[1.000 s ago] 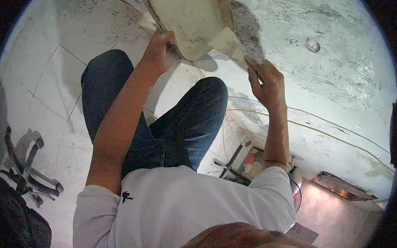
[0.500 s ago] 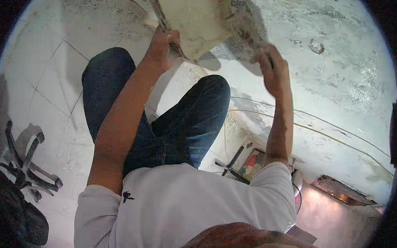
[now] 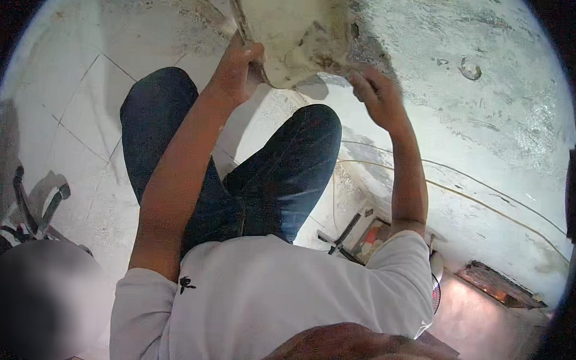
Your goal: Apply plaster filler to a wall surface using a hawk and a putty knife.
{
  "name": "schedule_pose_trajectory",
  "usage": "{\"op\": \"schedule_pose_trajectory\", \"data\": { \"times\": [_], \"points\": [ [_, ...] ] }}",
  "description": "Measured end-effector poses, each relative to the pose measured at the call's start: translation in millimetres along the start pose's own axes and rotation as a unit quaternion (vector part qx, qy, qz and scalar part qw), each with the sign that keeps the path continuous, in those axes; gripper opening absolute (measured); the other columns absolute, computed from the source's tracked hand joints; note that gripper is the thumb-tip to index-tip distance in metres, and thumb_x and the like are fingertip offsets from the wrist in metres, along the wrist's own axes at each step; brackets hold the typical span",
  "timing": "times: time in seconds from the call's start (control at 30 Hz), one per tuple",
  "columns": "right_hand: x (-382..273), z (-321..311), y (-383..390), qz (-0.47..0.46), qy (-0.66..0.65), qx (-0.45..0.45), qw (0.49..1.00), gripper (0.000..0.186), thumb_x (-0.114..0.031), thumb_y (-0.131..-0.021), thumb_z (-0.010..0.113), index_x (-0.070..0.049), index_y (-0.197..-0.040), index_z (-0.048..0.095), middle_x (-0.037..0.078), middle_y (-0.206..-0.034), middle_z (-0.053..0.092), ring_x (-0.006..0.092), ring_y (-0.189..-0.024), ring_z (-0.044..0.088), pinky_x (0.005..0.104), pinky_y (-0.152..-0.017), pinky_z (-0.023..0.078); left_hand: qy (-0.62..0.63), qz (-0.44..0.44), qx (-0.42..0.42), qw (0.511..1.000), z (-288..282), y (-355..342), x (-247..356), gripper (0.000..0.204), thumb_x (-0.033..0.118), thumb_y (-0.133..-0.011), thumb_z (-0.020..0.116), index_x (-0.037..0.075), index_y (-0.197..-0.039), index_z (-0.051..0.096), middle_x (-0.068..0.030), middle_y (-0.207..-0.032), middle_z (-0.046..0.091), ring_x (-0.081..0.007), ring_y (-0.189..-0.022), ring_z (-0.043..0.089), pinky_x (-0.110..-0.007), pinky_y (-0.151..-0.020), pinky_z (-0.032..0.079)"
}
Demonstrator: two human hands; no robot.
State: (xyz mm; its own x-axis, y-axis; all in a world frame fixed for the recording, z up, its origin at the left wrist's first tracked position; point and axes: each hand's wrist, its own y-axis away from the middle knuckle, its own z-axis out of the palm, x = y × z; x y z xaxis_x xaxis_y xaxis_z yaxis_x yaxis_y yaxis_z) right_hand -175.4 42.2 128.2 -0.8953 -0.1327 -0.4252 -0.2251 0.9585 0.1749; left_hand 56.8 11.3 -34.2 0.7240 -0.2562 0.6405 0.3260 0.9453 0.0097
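Note:
My left hand [image 3: 236, 69] is closed round the brown edge of a pale, shallow tray or board [image 3: 274, 21], which is coated with wet-looking plaster. The tray tilts in front of the wall, and its far end runs out of view. My right hand [image 3: 376, 97] is closed on a plaster-smeared flat tool [image 3: 333, 62] at the tray's right side. A grey-beige lump of plaster [image 3: 312, 46] lies around the tool's front part. Its exact shape is hidden by plaster and my fingers.
On the right rises a patchy whitewashed wall [image 3: 493, 111], with two thin cables [image 3: 453, 186] along its foot. Pale floor tiles [image 3: 80, 122] spread left. A dark chair base [image 3: 33, 209] stands lower left, partly behind a blurred round shape [image 3: 43, 298]. Another black legged base [image 3: 342, 236] is beyond my right knee.
My right hand has moved left from beside the wall, bringing the flat tool onto the tray's plaster. My left hand keeps its grip on the tray. A blurred round shape has appeared at lower left.

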Motion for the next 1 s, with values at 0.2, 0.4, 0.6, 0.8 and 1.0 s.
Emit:
{"op": "schedule_pose_trajectory", "data": {
  "times": [0.2,0.4,0.6,0.8,1.0],
  "points": [
    [-6.8,0.4,1.1,-0.120,0.003,-0.022,0.992,0.025,-0.015,-0.094,0.057,0.001,-0.112,0.064,0.009,-0.071,0.062,0.0139,-0.060,0.055,0.0301,-0.057,0.047,0.080,-0.048,-0.015,0.996,-5.6,-1.9,-3.1,0.067,0.019,-0.075,0.063,0.009,-0.137,0.038,-0.0130,-0.129,0.053,-0.0319,-0.119,0.054,-0.048,-0.101,0.046],
    [-16.0,6.9,3.0,-0.189,0.123,0.061,0.972,0.020,-0.008,-0.089,0.061,0.001,-0.107,0.066,0.021,-0.085,0.067,0.0300,-0.066,0.065,0.0378,-0.061,0.051,0.128,-0.046,-0.001,0.991,-11.5,-9.0,-16.4,0.063,0.020,-0.079,0.061,0.007,-0.136,0.039,-0.0128,-0.129,0.054,-0.0319,-0.119,0.054,-0.048,-0.103,0.045],
    [-14.6,-4.5,1.4,-0.137,0.181,0.020,0.974,0.019,-0.007,-0.088,0.062,0.002,-0.104,0.065,0.020,-0.080,0.065,0.0305,-0.066,0.065,0.0375,-0.061,0.050,0.157,-0.072,-0.015,0.985,-4.9,-4.8,-8.8,0.063,0.029,-0.081,0.066,0.007,-0.135,0.041,-0.0156,-0.130,0.053,-0.0328,-0.122,0.051,-0.052,-0.103,0.043],
    [4.9,-24.7,-8.6,-0.109,0.074,0.085,0.988,0.022,-0.011,-0.092,0.059,0.001,-0.109,0.066,0.014,-0.077,0.065,0.0165,-0.066,0.060,0.0295,-0.061,0.048,0.169,-0.043,-0.091,0.980,-1.3,-5.4,-0.8,0.071,0.029,-0.080,0.066,0.006,-0.140,0.036,-0.0164,-0.135,0.050,-0.0342,-0.123,0.051,-0.051,-0.101,0.046],
    [7.2,-1.1,-19.2,-0.140,0.081,0.057,0.985,0.025,-0.017,-0.094,0.058,0.000,-0.110,0.066,0.011,-0.075,0.065,0.0150,-0.065,0.059,0.0290,-0.060,0.048,0.091,-0.070,-0.034,0.993,-7.1,-10.4,-9.5,0.083,0.025,-0.072,0.074,0.006,-0.142,0.033,-0.0166,-0.136,0.048,-0.0340,-0.121,0.053,-0.050,-0.099,0.048]
  ]
}}
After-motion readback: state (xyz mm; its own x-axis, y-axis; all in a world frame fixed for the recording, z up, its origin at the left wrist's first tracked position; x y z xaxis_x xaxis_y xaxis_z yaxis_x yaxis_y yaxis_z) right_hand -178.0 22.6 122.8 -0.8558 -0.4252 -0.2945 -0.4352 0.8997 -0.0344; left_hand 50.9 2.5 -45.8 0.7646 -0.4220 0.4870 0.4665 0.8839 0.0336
